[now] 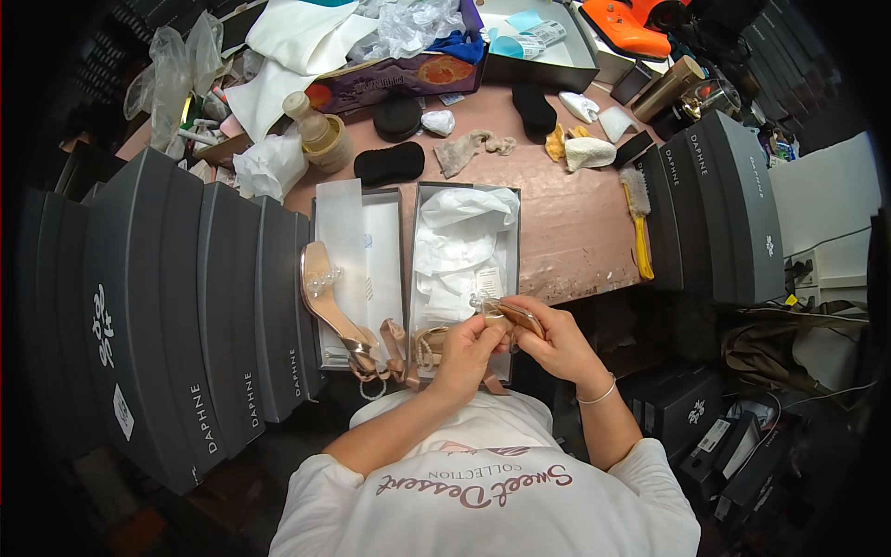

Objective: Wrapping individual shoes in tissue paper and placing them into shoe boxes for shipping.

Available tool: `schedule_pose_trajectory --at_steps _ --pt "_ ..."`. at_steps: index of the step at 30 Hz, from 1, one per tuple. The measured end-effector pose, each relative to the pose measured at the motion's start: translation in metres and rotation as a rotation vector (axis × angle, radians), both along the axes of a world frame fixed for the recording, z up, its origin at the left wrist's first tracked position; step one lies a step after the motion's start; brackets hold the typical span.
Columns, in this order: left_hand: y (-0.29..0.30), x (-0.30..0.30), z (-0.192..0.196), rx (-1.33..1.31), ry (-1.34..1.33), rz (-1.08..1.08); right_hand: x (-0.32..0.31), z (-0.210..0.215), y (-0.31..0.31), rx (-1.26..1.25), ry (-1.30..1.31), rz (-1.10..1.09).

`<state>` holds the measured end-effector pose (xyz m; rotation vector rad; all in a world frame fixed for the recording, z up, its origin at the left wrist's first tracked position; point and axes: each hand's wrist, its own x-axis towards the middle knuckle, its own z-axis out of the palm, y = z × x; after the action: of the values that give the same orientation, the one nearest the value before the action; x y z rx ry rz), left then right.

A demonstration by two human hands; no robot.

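Over the right-hand shoe box (pixel 516 241), both my hands are closed on a heeled sandal (pixel 522 317), whose bronze-toned sole and clear bead trim show between the fingers. My left hand (pixel 471 351) pinches it near the beads, and my right hand (pixel 559 345) grips it from the other side; much of the sandal is hidden. White tissue paper (pixel 455 251) fills that box, with pearl strands and ribbon near its front edge. A matching sandal (pixel 327 297) with clear beads, pearls and a satin ribbon (pixel 393 342) lies across the left-hand shoe box (pixel 401 241).
Stacked dark grey shoe boxes (pixel 139 316) rise at left, with more boxes (pixel 715 213) at right. A yellow-handled brush (pixel 639 223), a pump bottle (pixel 320 137), black pads (pixel 390 163) and rags (pixel 469 151) lie on the pinkish table (pixel 575 232).
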<state>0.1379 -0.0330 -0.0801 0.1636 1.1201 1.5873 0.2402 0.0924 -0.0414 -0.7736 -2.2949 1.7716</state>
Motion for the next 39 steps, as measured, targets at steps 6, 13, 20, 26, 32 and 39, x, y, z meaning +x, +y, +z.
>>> schedule_pose_trajectory --at_steps 6,13,20,26,32,39 --pt "-0.001 -0.005 0.002 0.005 -0.023 -0.042 0.003 -0.005 0.003 -0.019 -0.021 0.016" --pt "-0.003 -0.021 0.015 0.013 0.012 0.108 -0.021 0.022 -0.004 0.366 0.128 -0.001" --pt "-0.011 -0.036 0.022 0.09 0.065 0.153 -0.038 0.045 -0.017 0.515 0.166 0.008" --pt "-0.021 -0.037 0.026 0.076 0.022 0.122 -0.039 0.043 -0.02 0.394 0.144 0.035" --pt "-0.02 -0.037 0.024 0.165 -0.228 0.081 -0.037 0.041 -0.015 0.231 0.101 0.018" --pt "0.002 -0.045 0.051 0.218 -0.247 -0.009 -0.035 0.049 0.003 0.325 0.15 -0.007"
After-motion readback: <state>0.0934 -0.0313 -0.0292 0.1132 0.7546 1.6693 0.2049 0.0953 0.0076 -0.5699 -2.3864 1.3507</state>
